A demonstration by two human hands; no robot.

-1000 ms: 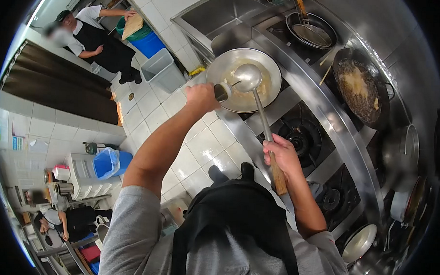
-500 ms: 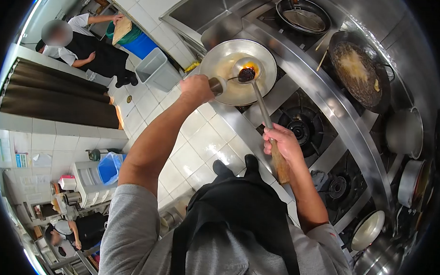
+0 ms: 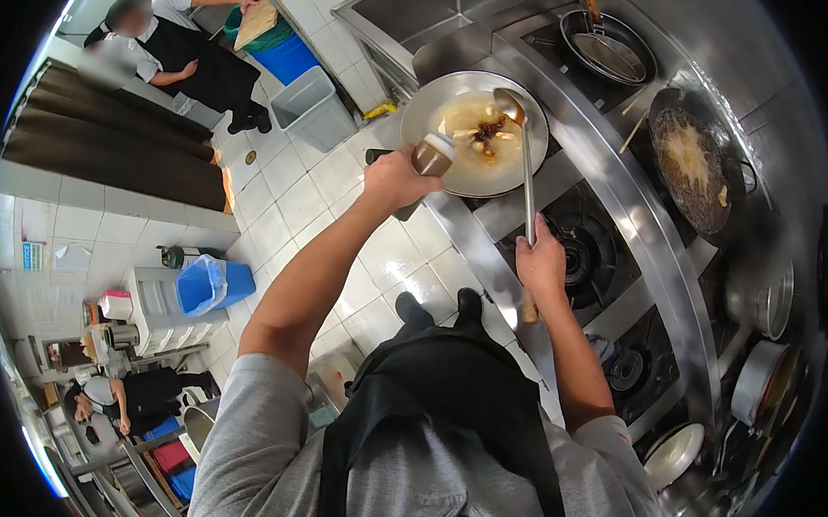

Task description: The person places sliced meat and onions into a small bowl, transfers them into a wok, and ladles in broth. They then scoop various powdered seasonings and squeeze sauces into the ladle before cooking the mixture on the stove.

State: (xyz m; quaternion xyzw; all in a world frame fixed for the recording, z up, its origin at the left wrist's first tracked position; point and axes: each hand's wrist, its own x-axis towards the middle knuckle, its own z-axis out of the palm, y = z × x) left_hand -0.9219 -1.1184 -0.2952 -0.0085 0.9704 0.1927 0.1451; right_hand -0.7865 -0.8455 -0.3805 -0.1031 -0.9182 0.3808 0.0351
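Note:
My left hand (image 3: 400,178) is wrapped round a bottle of brown sauce (image 3: 430,161) with a whitish top, held tilted at the near left rim of the pan. A dark handle (image 3: 375,156) shows beside this hand. My right hand (image 3: 542,259) grips the ladle (image 3: 528,176) by its long shaft. The ladle's bowl is over the far right part of the wide metal pan (image 3: 422,122). In the pan lie pale liquid, light pieces of food (image 3: 464,133) and a dark brown splash of sauce (image 3: 488,133).
A bare burner (image 3: 574,258) is right of the pan. Beyond are a dark wok (image 3: 689,163) with browned residue and a strainer over a pan (image 3: 608,56). Two other people stand at left, one (image 3: 198,55) by a grey bin (image 3: 314,118), one (image 3: 145,399) farther down.
Dark sauce from the ladle is now in the pan, and the ladle's bowl has moved right and tipped. My left hand has turned the bottle's top upward, and its thin stream has stopped.

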